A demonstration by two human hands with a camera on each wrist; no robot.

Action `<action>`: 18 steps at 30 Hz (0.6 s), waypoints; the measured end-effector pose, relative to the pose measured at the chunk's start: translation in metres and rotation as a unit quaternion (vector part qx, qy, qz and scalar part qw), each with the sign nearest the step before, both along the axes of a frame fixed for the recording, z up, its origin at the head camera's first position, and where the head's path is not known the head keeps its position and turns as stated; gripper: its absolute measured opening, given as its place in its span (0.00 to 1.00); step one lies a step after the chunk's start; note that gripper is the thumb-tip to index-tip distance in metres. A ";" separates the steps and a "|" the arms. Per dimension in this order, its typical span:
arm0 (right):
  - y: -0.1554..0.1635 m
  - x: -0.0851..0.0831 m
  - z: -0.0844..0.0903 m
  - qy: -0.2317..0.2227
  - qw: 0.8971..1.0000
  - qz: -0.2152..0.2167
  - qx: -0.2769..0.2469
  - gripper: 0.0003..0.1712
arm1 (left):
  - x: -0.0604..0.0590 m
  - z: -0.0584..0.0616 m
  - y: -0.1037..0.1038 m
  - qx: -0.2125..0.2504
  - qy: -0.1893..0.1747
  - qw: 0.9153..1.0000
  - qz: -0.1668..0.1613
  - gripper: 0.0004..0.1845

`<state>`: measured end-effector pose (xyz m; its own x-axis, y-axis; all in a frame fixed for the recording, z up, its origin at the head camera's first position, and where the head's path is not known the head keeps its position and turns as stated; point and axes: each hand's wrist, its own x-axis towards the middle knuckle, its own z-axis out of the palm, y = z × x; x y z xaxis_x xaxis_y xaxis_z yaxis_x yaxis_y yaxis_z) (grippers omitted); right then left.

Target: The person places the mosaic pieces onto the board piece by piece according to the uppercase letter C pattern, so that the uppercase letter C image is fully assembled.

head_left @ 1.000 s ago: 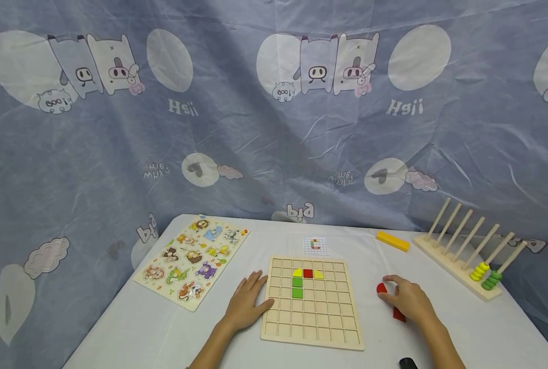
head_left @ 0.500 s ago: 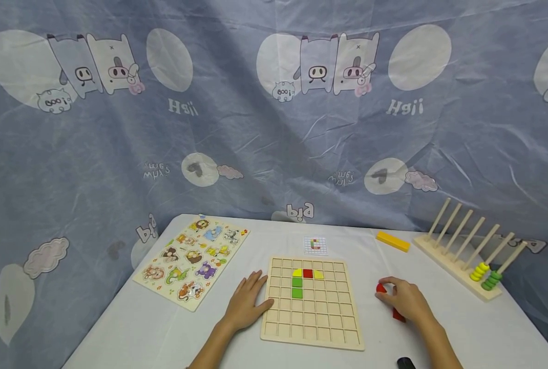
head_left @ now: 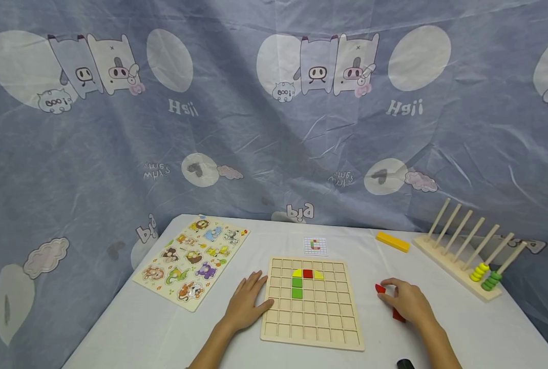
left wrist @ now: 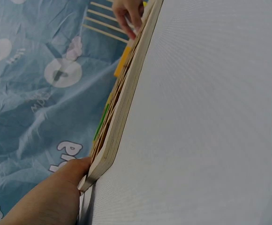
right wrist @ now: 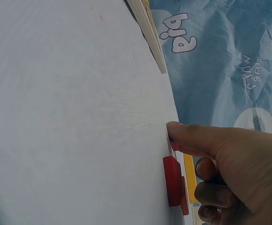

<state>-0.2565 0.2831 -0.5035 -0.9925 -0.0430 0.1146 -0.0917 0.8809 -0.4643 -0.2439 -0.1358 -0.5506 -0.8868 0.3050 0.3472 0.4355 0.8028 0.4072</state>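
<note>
A wooden grid board (head_left: 320,323) lies on the white table, with yellow, red and green tiles (head_left: 297,282) set in its upper rows. My left hand (head_left: 246,305) rests flat beside the board, fingers against its left edge (left wrist: 126,93). To the right of the board, my right hand (head_left: 400,300) has its thumb and curled fingers round a small red piece (head_left: 380,288) on the table. In the right wrist view that red piece (right wrist: 172,180) sits just below the thumb (right wrist: 192,136). A second red piece (head_left: 398,315) shows partly under the palm.
An animal puzzle (head_left: 193,261) lies at the left, and a small pattern card (head_left: 315,245) beyond the board. A yellow bar (head_left: 392,241) and a peg rack (head_left: 463,256) with yellow and green rings stand at the right. A black object (head_left: 405,364) lies near the front edge.
My right hand's fingers have closed in on the red piece, which has shifted slightly. The left hand has not moved.
</note>
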 end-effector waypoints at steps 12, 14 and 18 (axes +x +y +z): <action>0.004 0.001 -0.002 0.009 1.000 -0.007 0.008 0.18 | 0.000 0.000 0.000 -0.002 -0.005 1.000 0.001 0.37; 0.004 0.002 -0.002 0.013 1.000 -0.009 0.007 0.19 | 0.000 0.000 0.000 -0.003 -0.007 1.000 0.001 0.37; -0.001 0.003 0.000 0.030 0.999 -0.011 0.002 0.20 | 0.001 0.002 0.000 -0.006 -0.010 1.000 0.002 0.37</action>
<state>-0.2540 0.2821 -0.5039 -0.9846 -0.0210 0.1737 -0.0992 0.8846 -0.4556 -0.2432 -0.1362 -0.5489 -0.8944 0.3060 0.3263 0.4251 0.8087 0.4066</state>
